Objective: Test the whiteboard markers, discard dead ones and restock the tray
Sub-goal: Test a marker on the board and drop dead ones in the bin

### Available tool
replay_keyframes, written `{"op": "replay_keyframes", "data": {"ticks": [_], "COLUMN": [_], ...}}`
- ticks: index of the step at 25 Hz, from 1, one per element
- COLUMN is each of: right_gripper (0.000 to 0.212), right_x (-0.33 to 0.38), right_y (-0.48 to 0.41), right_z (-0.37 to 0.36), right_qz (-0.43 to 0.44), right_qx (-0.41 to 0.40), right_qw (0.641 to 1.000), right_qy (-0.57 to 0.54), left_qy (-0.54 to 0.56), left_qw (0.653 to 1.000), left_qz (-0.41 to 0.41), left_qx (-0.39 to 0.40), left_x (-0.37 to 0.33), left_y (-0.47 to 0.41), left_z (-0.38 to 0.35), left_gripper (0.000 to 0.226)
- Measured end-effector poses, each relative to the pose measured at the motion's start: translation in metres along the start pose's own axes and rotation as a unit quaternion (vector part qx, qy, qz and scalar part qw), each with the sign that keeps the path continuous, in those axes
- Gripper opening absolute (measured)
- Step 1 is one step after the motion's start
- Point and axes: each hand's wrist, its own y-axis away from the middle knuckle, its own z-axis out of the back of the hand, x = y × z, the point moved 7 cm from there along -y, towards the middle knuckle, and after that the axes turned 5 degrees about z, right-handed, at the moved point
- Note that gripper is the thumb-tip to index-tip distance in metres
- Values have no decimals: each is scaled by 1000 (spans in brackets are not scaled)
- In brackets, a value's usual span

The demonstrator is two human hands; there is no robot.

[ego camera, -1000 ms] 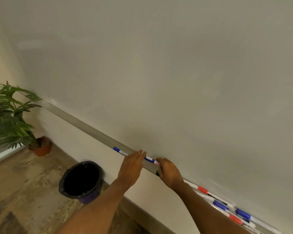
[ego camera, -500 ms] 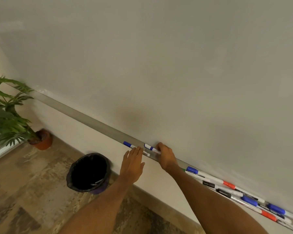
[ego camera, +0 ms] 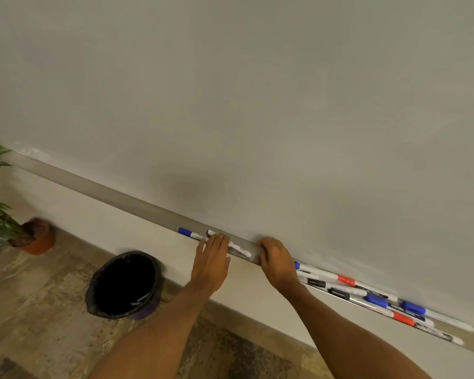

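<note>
The whiteboard's grey tray (ego camera: 137, 204) runs from upper left to lower right. Two markers lie on it in line: a blue-capped marker (ego camera: 188, 233) and a second marker (ego camera: 240, 249) with a dark tip. My left hand (ego camera: 212, 259) lies flat across both, fingers straight and together. My right hand (ego camera: 275, 259) rests curled on the tray just right of the second marker, a small gap apart; its fingertips are hidden. Right of that hand, several blue, red and black markers (ego camera: 367, 292) lie bunched in the tray.
A black-lined waste bin (ego camera: 123, 284) stands on the floor below the tray, left of my arms, with something pale inside. A potted plant (ego camera: 36, 239) sits at the far left by the wall. The whiteboard (ego camera: 257, 105) fills the upper view.
The second marker, pinched in my right hand before, now lies on the tray. My left hand has slid up onto the two markers. My right hand shifted right.
</note>
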Motion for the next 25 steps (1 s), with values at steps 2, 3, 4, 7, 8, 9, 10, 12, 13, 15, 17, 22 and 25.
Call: {"op": "replay_keyframes", "data": {"ticks": [2,3,4,7,8,9,10,12,13,15,17,22,25], "right_gripper": [20,20,21,31,37,44,51,62,65,81,91,88,84], "right_x": [-7,-12,-18,-40,-49,-56,-62,-77,-82,-90,-100,-132,-155], "right_y": [16,24,33,60,68,76,82,92,96,106,115,137,151], "right_z": [9,12,15,19,16,12,7,2,2,6,13,34,50], "right_qz": [31,37,37,28,25,27,32,29,23,26,44,61,73], "right_qx": [-19,-25,-31,-9,13,45,79,124,137,142,135,126,142], "right_qw": [998,996,993,988,986,981,974,961,960,959,960,956,953], "right_qy": [57,82,105,149,164,187,212,244,245,242,241,256,258], "left_qy": [12,14,12,6,1,-2,-1,5,4,-7,-16,-23,-31], "left_qw": [999,999,998,994,992,990,988,986,985,985,984,983,982], "left_qz": [-29,-46,-63,-107,-122,-133,-132,-114,-106,-101,-101,-103,-105], "left_qx": [-10,-8,-3,25,40,57,77,118,132,143,144,150,156], "left_x": [-23,-34,-46,-82,-95,-107,-116,-133,-139,-152,-166,-209,-238], "left_y": [2,3,6,12,15,18,21,28,31,38,43,55,65], "left_z": [5,5,3,-8,-13,-18,-24,-38,-44,-52,-56,-62,-67], "left_gripper": [59,59,60,61,62,65,68,74,76,79,81,83,84]}}
